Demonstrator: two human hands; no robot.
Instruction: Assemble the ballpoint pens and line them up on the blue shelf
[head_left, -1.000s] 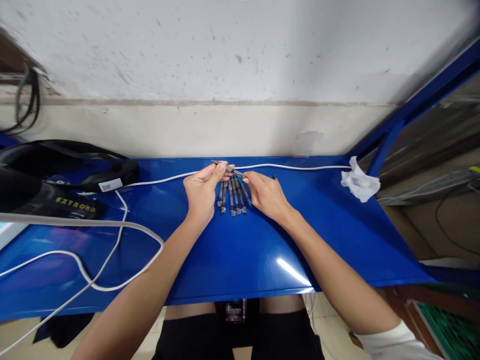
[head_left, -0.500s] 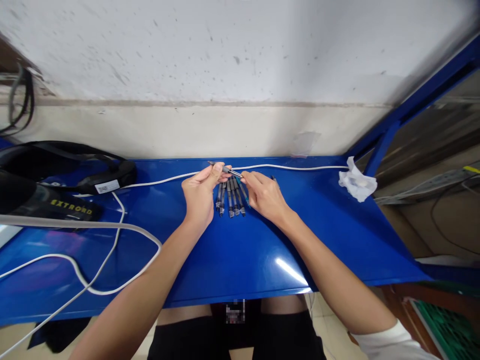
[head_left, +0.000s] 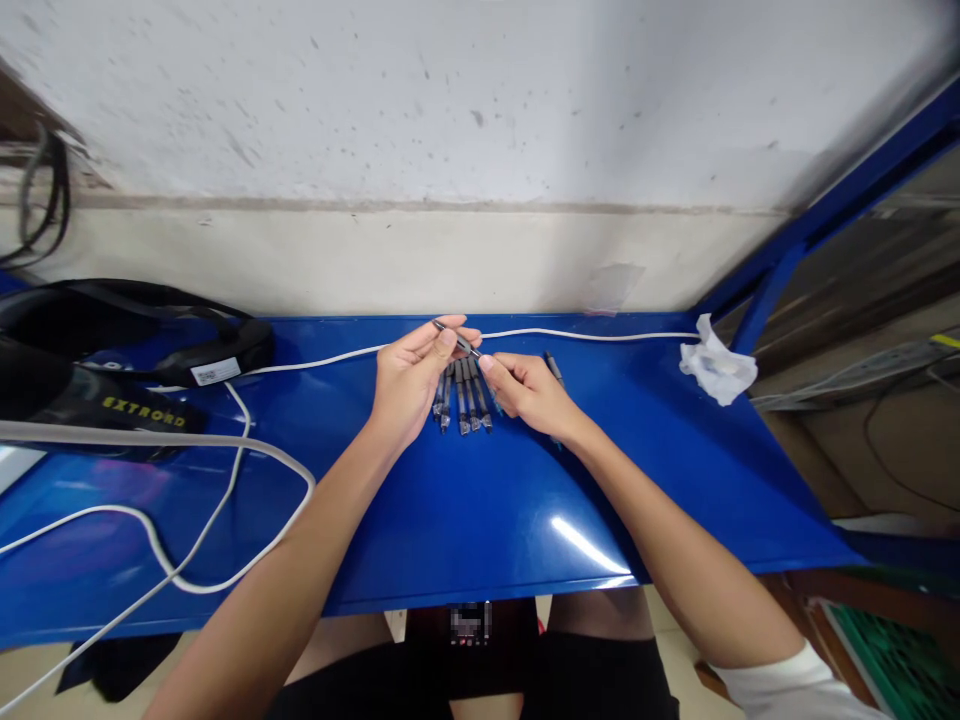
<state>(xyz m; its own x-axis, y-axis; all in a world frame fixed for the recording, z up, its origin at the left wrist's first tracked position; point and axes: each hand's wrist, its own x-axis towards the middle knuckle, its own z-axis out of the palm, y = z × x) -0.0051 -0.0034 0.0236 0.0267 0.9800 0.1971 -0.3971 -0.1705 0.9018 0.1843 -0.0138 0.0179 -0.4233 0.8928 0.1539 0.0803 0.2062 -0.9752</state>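
Observation:
A dark pen (head_left: 463, 345) is held slanted above the table between my two hands. My left hand (head_left: 405, 388) pinches its barrel between thumb and fingers, with the other fingers loosely stretched. My right hand (head_left: 531, 392) grips the pen's lower right end with thumb and curled fingers. Just below the hands, several grey-and-clear pens (head_left: 465, 398) lie side by side on the blue table. One more dark pen (head_left: 553, 368) lies to the right, partly hidden by my right hand.
White cable (head_left: 247, 445) loops over the table's left side and runs along the wall. A black headset (head_left: 210, 345) and a black item marked EXTRORD (head_left: 142, 412) sit at the left. Crumpled white tissue (head_left: 718, 368) lies at the back right, near a blue metal frame (head_left: 772, 280).
The held pen has tilted more steeply. My left hand has moved slightly right and its fingers have opened a little. My right hand has turned, showing its thumb and more of the pen beside it.

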